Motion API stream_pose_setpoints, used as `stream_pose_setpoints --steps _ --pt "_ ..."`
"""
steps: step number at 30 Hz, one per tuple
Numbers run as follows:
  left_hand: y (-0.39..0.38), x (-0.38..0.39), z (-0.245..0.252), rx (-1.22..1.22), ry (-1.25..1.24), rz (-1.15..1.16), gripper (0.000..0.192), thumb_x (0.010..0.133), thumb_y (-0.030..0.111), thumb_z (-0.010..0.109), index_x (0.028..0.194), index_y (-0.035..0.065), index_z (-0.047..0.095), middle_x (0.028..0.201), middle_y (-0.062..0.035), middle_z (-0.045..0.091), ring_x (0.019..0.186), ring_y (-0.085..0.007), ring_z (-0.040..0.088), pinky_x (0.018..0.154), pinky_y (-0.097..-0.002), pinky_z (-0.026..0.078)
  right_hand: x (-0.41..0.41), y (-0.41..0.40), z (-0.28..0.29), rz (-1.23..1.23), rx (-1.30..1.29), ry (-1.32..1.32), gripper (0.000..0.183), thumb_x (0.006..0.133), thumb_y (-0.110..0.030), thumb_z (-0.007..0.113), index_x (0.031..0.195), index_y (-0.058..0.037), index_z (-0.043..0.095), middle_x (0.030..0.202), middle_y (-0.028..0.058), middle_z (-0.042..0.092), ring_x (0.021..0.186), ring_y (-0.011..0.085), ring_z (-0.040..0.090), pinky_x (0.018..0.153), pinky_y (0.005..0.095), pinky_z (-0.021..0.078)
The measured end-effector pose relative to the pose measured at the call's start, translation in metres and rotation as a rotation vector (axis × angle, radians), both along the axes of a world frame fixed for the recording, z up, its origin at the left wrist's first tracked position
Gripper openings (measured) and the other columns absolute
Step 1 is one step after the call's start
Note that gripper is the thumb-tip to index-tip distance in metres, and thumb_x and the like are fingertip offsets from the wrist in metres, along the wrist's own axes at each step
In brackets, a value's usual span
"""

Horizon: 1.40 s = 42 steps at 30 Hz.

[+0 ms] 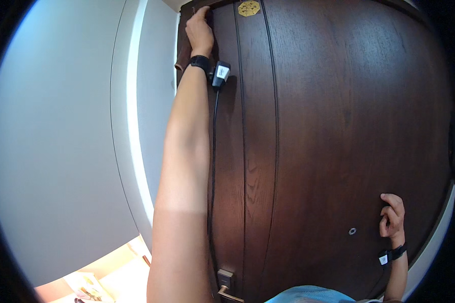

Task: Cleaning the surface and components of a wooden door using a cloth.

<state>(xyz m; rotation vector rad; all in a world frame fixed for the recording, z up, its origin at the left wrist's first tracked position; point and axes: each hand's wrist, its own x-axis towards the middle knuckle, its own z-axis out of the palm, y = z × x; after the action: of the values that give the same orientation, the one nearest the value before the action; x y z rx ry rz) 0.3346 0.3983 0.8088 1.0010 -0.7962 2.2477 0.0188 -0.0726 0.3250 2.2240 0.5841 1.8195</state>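
A dark brown wooden door [326, 125] fills most of the head view. At the top, my left hand [200, 32] reaches up to the door's upper left corner, by the frame, over a dark reddish-brown cloth [182, 62]; whether its fingers grip the cloth is not clear. A black wrist strap with a small black and white device [220, 75] and a cable is on that wrist. My right hand [393, 217] is at the lower right in front of the door, fingers curled and apart, holding nothing. It wears a similar strap and device [383, 258].
A gold octagonal plaque [249, 7] is on the door's top part. The door handle [227, 289] is at the bottom, a round peephole [352, 231] left of my right hand. Grey panels [60, 132] stand at the left, above a lit niche with a floral picture [87, 286].
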Motion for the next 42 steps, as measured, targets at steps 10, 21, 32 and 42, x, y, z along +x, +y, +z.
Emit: stream_pose_setpoints --steps 10,21,32,42 --pt "0.012 0.021 0.032 -0.061 -0.055 -0.309 0.011 0.075 0.008 0.086 0.085 0.0089 0.08 0.089 -0.0116 0.077 0.084 -0.0251 0.075 0.082 -0.0349 0.057 0.007 -0.006 -0.006 -0.019 -0.015 -0.004 0.017 0.056 -0.002 0.054 0.072 -0.0056 0.05 0.122 0.0178 0.065 0.109 0.037 0.064 0.092 0.0455 0.052" --pt "0.008 0.009 0.058 -0.349 0.209 0.163 0.012 0.085 0.009 0.06 0.087 0.0067 0.072 0.095 -0.0198 0.071 0.095 -0.0435 0.067 0.08 -0.0509 0.052 0.004 -0.014 -0.01 -0.045 -0.011 -0.042 0.016 0.056 -0.004 0.052 0.071 -0.0051 0.05 0.121 0.0183 0.066 0.107 0.0366 0.064 0.09 0.0463 0.0515" --pt "-0.003 0.012 0.028 -0.086 -0.045 -0.276 0.01 0.077 0.008 0.078 0.084 0.0048 0.072 0.089 -0.0157 0.071 0.085 -0.0353 0.07 0.076 -0.0421 0.054 0.007 -0.008 -0.007 -0.05 0.005 -0.002 0.013 0.058 -0.005 0.054 0.071 -0.0059 0.051 0.121 0.0188 0.064 0.108 0.0367 0.062 0.092 0.0466 0.0498" --pt "0.003 0.0 0.017 -0.164 -0.078 0.395 0.012 0.081 -0.002 0.06 0.092 -0.0034 0.064 0.112 -0.0288 0.059 0.092 -0.049 0.064 0.081 -0.0551 0.054 0.005 -0.012 -0.008 -0.027 -0.003 0.001 0.013 0.059 -0.005 0.053 0.071 -0.0062 0.05 0.121 0.0192 0.065 0.111 0.0363 0.062 0.094 0.0463 0.05"
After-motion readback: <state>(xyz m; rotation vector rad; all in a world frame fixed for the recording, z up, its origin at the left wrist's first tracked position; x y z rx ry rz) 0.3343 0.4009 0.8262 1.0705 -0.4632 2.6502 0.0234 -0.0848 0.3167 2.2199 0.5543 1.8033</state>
